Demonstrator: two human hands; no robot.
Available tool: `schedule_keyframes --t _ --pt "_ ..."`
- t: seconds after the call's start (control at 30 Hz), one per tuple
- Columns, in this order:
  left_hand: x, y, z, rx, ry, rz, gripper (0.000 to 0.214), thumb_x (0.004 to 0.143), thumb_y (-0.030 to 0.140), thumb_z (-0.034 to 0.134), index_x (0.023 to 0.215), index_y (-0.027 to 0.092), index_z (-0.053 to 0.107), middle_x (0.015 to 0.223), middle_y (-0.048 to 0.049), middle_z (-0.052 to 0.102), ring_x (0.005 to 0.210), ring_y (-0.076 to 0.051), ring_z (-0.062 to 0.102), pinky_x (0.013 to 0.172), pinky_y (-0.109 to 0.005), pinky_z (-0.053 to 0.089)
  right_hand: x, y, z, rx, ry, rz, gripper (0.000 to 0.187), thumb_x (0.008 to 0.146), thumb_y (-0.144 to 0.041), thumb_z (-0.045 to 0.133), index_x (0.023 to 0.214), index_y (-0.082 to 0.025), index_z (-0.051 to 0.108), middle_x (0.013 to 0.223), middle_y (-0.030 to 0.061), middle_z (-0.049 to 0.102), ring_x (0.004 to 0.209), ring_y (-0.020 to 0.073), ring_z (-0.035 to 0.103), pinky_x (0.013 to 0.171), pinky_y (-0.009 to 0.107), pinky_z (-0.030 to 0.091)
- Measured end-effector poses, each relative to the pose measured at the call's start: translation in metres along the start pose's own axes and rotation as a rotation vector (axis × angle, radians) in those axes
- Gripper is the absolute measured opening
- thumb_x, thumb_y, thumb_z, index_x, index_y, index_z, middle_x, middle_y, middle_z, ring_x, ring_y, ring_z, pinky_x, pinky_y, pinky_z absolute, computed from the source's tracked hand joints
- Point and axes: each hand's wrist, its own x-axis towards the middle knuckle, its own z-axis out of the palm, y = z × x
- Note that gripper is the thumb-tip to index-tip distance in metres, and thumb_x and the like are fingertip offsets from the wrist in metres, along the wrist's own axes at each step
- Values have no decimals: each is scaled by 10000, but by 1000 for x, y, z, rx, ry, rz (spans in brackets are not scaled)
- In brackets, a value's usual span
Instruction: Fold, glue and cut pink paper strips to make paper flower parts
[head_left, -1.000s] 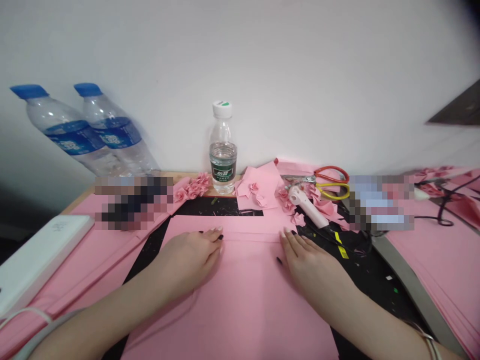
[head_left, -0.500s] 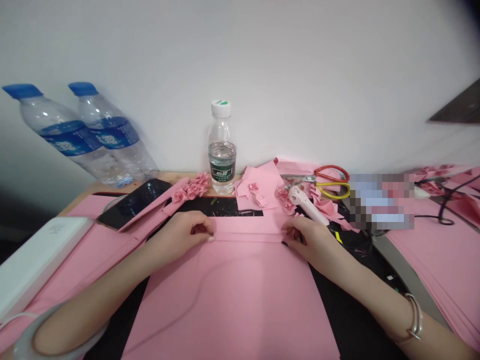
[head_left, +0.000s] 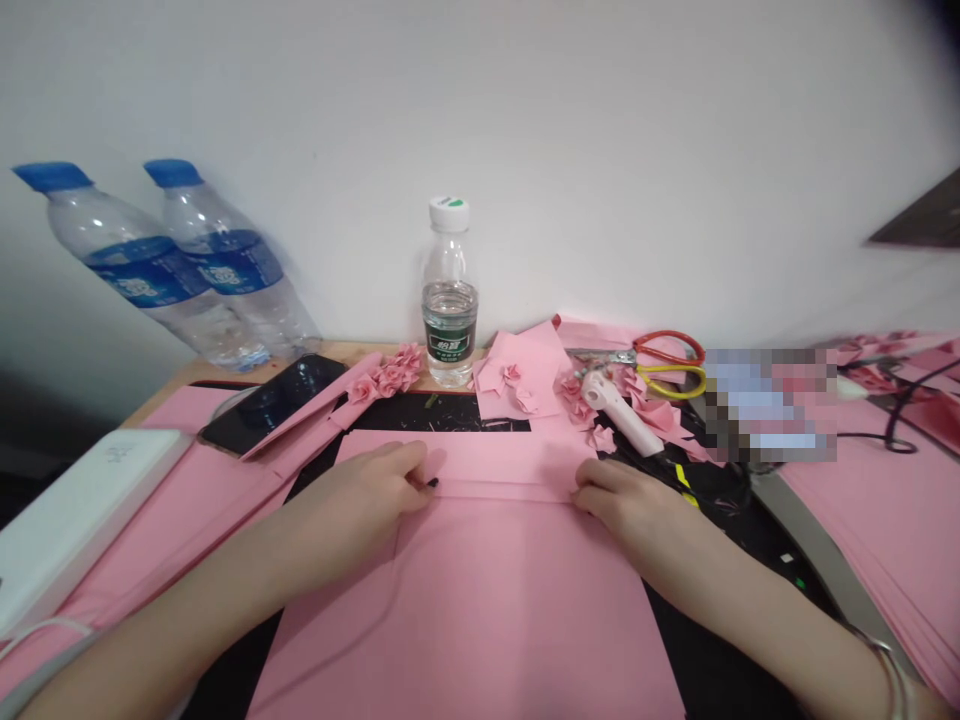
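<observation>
A large pink sheet of paper (head_left: 480,610) lies before me on a black mat (head_left: 229,655). Across its upper part runs a narrow rolled or folded band of pink paper (head_left: 504,491). My left hand (head_left: 386,482) is closed at the band's left end, fingers curled in and pressed together. At the right end my right hand (head_left: 611,492) pinches it the same way, with its fingertips partly hidden. Whether the band is part of the sheet or a separate piece lying on it, I cannot tell.
Behind the sheet stands a water bottle (head_left: 450,300). Pink paper flowers (head_left: 386,378), a phone (head_left: 274,405) and a white power bank (head_left: 82,510) lie left. Scissors (head_left: 667,365) and a white glue-gun-like tool (head_left: 622,415) lie right. Two large bottles (head_left: 135,270) lean back left.
Both hands have come toward me with the pink band, so more of the paper shows behind it. The fingers are curled in tighter than before. My view has shifted slightly.
</observation>
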Motion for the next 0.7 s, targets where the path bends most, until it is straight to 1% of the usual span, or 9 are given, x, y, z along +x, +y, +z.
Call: schedule_keyframes --t 0.07,0.17,0.23,0.27,0.33,0.43,0.5,0.6,0.7 --pt "-4 11 -4 72 -84 4 245 838 118 463 729 173 675 911 -57 577 754 -176 540 658 -290 405 -6 -9 4 -127 19 -5 302 794 60 482 745 -157 686 842 98 673 717 192 640 626 287 549" --pt "-4 23 -5 101 -114 16 208 829 187 515 915 190 704 994 -74 554 835 -214 535 735 -343 426 -8 -22 15 -287 123 -49 254 827 -18 503 933 -91 722 1165 205 669 994 310 659 761 408 594" --pt "-1 28 0 110 -108 35 323 841 233 522 1128 218 668 1011 -84 548 880 -246 526 766 -386 430 -5 -30 25 -279 147 -92 312 881 -107 515 1139 -25 670 1359 247 557 1178 341 590 904 450 565" --pt "1 30 4 115 -100 48 392 846 236 514 1222 224 625 1008 -89 546 893 -257 521 772 -401 431 -3 -33 29 -243 140 -96 374 906 -161 520 1227 5 619 1401 264 513 1231 341 557 959 452 541" --pt "7 33 15 115 -73 83 464 841 204 496 1299 209 566 979 -89 541 887 -256 511 775 -409 433 3 -38 36 -146 104 -87 526 932 -279 535 1348 42 509 1451 290 438 1314 357 480 1031 484 487" --pt "13 35 27 101 -27 142 465 843 198 489 1303 180 553 936 -84 540 861 -249 501 763 -406 435 10 -40 37 -6 40 -147 669 943 -396 522 1432 43 398 1507 281 336 1411 366 321 1100 536 394" --pt "14 36 31 85 -9 146 417 864 213 484 1269 171 576 927 -83 546 854 -245 503 758 -403 438 11 -39 32 42 11 -175 682 948 -417 509 1444 33 382 1516 269 315 1426 348 293 1105 527 389" --pt "14 34 29 57 5 119 360 904 197 451 1228 171 606 907 -73 566 842 -232 519 748 -383 445 7 -35 25 11 -13 -123 639 944 -368 527 1444 9 399 1501 256 344 1386 331 382 1071 493 443" --pt "12 30 23 48 -1 78 329 937 168 406 1140 170 665 898 -73 606 837 -222 553 753 -365 455 -3 -32 22 -118 2 -27 643 915 -358 570 1416 24 440 1447 273 424 1279 355 521 1002 476 514"
